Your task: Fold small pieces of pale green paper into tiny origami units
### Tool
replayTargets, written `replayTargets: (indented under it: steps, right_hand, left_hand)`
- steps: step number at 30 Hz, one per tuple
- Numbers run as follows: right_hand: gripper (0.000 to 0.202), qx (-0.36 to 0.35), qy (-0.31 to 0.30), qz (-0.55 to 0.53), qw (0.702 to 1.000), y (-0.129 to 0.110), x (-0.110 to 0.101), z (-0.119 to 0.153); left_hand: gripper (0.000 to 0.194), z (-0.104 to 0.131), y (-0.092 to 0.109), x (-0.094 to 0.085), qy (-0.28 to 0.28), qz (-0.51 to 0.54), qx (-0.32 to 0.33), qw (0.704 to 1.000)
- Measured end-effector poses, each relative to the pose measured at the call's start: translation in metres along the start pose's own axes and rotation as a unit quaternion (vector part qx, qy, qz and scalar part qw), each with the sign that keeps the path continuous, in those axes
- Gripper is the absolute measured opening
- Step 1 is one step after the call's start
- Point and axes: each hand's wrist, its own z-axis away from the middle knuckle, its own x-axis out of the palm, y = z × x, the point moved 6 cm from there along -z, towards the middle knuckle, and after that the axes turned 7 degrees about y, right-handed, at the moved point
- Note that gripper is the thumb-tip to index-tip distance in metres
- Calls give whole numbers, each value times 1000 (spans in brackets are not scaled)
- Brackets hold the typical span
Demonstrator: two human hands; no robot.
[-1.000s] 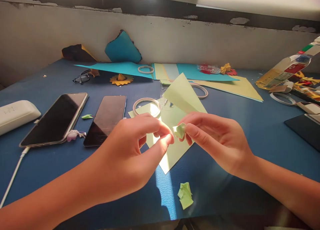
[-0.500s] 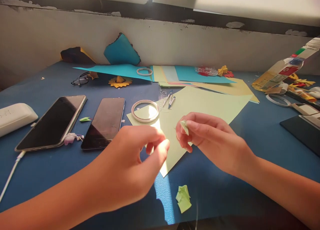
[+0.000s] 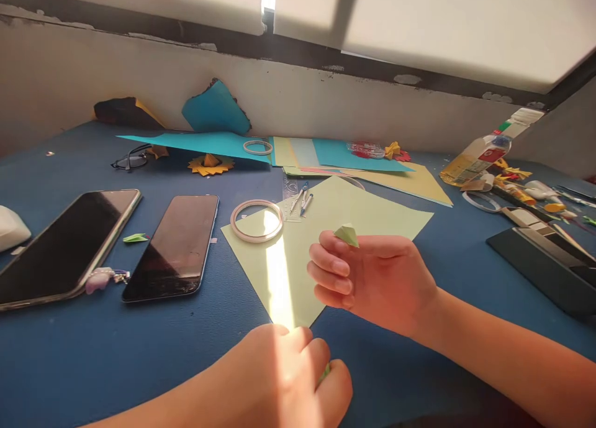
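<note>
My right hand [image 3: 372,276] is raised over the desk, pinching a small folded piece of pale green paper [image 3: 347,234] at its fingertips. Lower down, near the front edge, my left hand [image 3: 298,378] has its fingers closed around another light green folded paper [image 3: 325,373]; only a sliver of that paper shows between thumb and fingers. Under and behind the hands lies a large pale green sheet [image 3: 321,229], crossed by a strip of sunlight. A roll of tape [image 3: 256,221] rests on the sheet's left part.
Two phones [image 3: 174,248] and a small green folded paper [image 3: 136,238] lie at left. A ruler with a compass [image 3: 298,198] is beyond the tape. Coloured sheets [image 3: 200,147] line the back. At right stand a tilted bottle [image 3: 479,158] and a dark stapler-like object [image 3: 535,266].
My left hand has dropped toward the front edge and closed on the green paper that lay there. My right hand has turned, still holding its small folded piece. The view has shifted.
</note>
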Motion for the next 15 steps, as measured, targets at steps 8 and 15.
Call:
replayTargets:
  steps: [8, 15]
  right_hand:
    - [14, -44, 13, 110, 993, -5, -1, 0]
    - [18, -179, 118, 294, 931, -19, -13, 3]
  left_hand:
    - [20, -5, -35, -16, -66, 241, -277, 928]
    - [12, 0, -80, -28, 39, 488, -513, 705]
